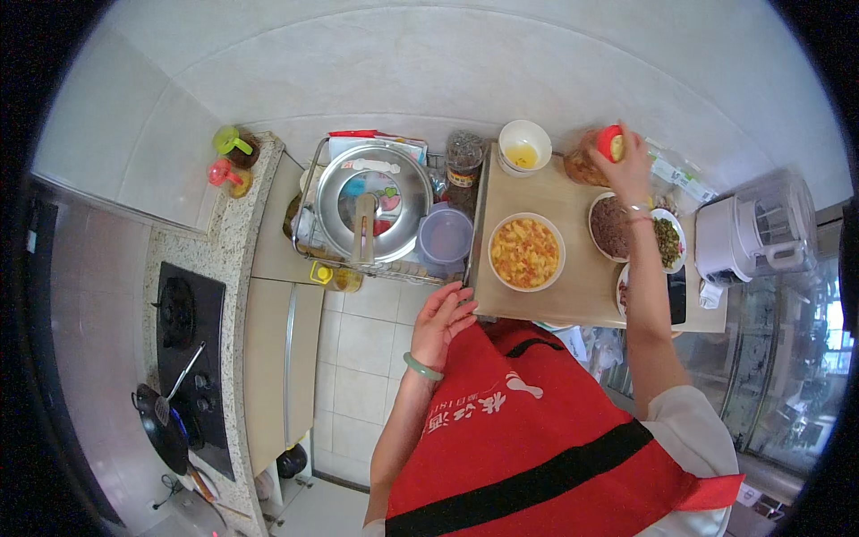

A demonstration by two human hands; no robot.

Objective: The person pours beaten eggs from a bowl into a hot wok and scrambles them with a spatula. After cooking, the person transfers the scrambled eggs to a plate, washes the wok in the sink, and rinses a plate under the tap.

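On the wooden board [573,295], head view: several dishes already set out, work well along by the look of it
Right hand [626,161]: reaching to the far edge of the board, fingers closed round the red lid [608,141] of a clear plastic jar with amber contents [586,166]; jar upright, against the white tiled wall [429,63]
Lid state: on the jar, whether tight or loosened cannot be told
Left hand [441,324]: open, fingers spread, holding nothing, resting at the near left corner of the board, green bangle [422,367] on the wrist
Hands: well apart, one at the back right, one at the front left
Done, as judged: white round bowl of yellow and orange food [526,252] filled, mid-board; small white bowl with yellow liquid [524,146] at the back; white dish of dark minced food [610,226] and plate of chopped greens [668,242] just beside the right wrist
Left, as judged: jar contents not yet out; black hob [183,358] at the left carrying only a dark pan with a ladle [161,421], no food in it
Nearby: wire rack with a steel pot lid [371,210], clear tub [445,235], dark glass-lidded jar [464,166], white countertop appliance [756,237] at far right
Clothing: red apron with a black band [537,447]
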